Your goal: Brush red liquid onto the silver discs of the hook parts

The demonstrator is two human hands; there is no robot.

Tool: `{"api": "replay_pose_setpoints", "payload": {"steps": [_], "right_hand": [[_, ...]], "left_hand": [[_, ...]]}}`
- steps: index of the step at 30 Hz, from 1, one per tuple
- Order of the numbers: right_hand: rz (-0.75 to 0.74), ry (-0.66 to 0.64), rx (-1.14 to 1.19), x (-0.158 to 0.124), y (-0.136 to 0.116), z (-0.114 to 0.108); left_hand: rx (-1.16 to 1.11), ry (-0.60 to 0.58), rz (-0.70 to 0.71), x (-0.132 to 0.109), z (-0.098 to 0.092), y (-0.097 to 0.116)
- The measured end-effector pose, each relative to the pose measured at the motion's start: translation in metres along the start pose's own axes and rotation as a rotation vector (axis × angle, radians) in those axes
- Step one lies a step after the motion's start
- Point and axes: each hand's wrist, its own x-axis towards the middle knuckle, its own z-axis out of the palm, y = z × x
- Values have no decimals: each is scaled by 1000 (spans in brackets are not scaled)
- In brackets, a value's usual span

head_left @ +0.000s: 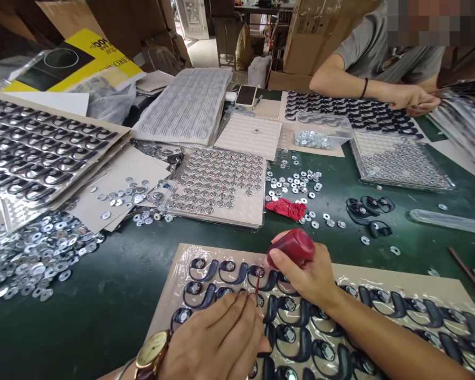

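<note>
My right hand [312,274] is wrapped round a red squeeze bottle [295,247], tilted with its tip pointing left, low over a sheet of black hook-shaped earpieces [229,270] under clear film. A thin reddish pointed stick [257,282] rises from the fingertips of my left hand [221,332], which is closed with its back toward me. The stick's tip meets the round metal centre of one earpiece [257,271] in the top row, close to the bottle's tip. My left hand and wrist hide part of the sheet's lower left.
Loose metal washers [43,258] are heaped at left, with more beyond the sheet. A board of round metal parts [221,184], a red cloth [287,209], a clear plastic box [320,129] and stacked sheets stand behind. A co-worker's hands [414,99] work at the far right.
</note>
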Motion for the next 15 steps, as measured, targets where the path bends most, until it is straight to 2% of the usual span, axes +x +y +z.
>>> {"api": "replay_pose_setpoints", "payload": {"steps": [3,7,10,15], "right_hand": [[-8,-1,19,0,0,0],[-30,76,-2,0,-1,-1],[0,64,0,1,-2,-2],[30,50,15,0,-2,-1]], "left_hand": [[-18,2,-25,0,1,1],[-44,32,-92,0,1,3],[-76,40,-138,-1,2,3],[-84,32,-124,-2,2,2]]}}
